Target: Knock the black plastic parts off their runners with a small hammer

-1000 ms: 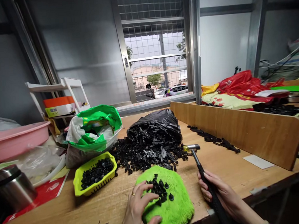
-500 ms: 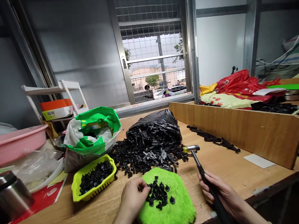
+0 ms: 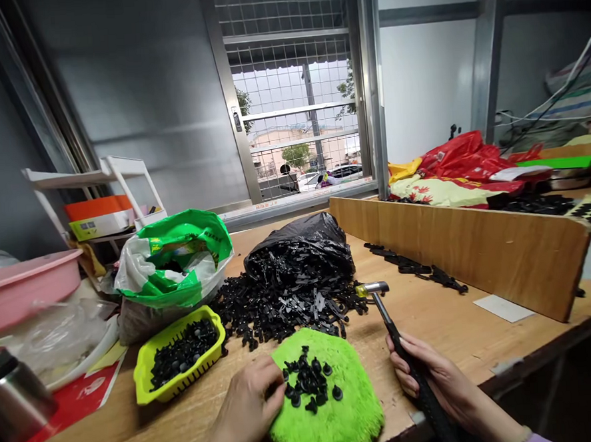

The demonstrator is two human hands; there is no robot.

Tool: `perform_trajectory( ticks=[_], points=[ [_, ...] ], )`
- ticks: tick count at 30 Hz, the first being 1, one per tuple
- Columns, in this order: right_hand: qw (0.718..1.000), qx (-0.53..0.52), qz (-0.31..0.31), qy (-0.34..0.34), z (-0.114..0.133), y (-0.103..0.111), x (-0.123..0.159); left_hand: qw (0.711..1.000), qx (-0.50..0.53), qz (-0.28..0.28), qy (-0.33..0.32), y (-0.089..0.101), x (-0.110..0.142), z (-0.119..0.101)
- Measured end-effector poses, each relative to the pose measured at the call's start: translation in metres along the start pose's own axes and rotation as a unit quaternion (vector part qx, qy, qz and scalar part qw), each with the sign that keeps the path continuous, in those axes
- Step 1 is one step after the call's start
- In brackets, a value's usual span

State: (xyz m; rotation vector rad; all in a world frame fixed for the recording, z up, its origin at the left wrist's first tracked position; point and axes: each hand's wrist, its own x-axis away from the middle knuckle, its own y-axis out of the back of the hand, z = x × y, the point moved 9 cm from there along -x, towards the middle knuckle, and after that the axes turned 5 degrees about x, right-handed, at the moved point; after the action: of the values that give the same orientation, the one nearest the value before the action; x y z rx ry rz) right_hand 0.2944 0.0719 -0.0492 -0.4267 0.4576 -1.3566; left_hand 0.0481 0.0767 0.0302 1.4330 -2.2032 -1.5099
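Observation:
My left hand (image 3: 249,400) rests at the left edge of a fuzzy lime-green mat (image 3: 328,426), its fingers bunched beside a cluster of small black plastic push fasteners (image 3: 308,382). Whether those fingers pinch anything is hidden. My right hand (image 3: 425,370) grips the black handle of a small hammer (image 3: 397,338), whose metal head (image 3: 372,288) hovers just right of a heap of black plastic parts (image 3: 281,308). That heap spills from a black plastic bag (image 3: 297,244). A yellow-green slotted basket (image 3: 172,382) full of black fasteners stands left of the mat.
All this lies on a wooden workbench (image 3: 422,320), with a wooden board (image 3: 458,254) standing along its right side and black parts (image 3: 413,265) lying next to it. A green-and-white bag (image 3: 173,268), pink basin (image 3: 24,291) and steel flask (image 3: 11,402) crowd the left.
My left hand has slid left and down, away from the fasteners, to the mat's edge. The whole view has shifted slightly as my head turned. The hammer stays in my right hand.

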Motion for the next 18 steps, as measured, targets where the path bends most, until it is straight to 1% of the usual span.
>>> perform_trajectory(
  ticks=[3,5,6,8,10,12,13,15,18],
  points=[
    [1.000,-0.003,-0.002,-0.001,0.000,-0.001,0.001,0.997,0.038,-0.064,0.023,0.012,0.001,0.006],
    [1.000,-0.005,-0.004,-0.001,0.000,-0.001,0.001,0.992,0.058,-0.096,0.053,0.019,-0.009,0.011],
    [1.000,-0.007,-0.004,0.000,0.000,-0.001,0.001,0.991,0.067,-0.098,0.065,0.020,-0.017,0.012],
    [1.000,-0.007,-0.006,0.002,0.000,-0.001,0.001,0.991,0.084,-0.067,0.084,0.012,-0.038,0.013],
    [1.000,-0.006,-0.009,0.006,0.000,-0.001,0.000,0.991,0.096,-0.019,0.092,-0.003,-0.059,0.013],
    [1.000,-0.003,-0.011,0.009,-0.001,0.000,0.000,0.989,0.106,0.020,0.102,-0.018,-0.075,0.017],
    [1.000,-0.002,-0.011,0.009,-0.001,0.001,0.000,0.987,0.111,0.031,0.111,-0.024,-0.079,0.021],
    [1.000,-0.001,-0.010,0.008,-0.001,0.002,0.000,0.982,0.122,0.036,0.136,-0.032,-0.082,0.034],
    [1.000,-0.004,-0.004,0.003,-0.003,0.002,-0.001,0.972,0.144,0.024,0.185,-0.034,-0.075,0.055]
  ],
)
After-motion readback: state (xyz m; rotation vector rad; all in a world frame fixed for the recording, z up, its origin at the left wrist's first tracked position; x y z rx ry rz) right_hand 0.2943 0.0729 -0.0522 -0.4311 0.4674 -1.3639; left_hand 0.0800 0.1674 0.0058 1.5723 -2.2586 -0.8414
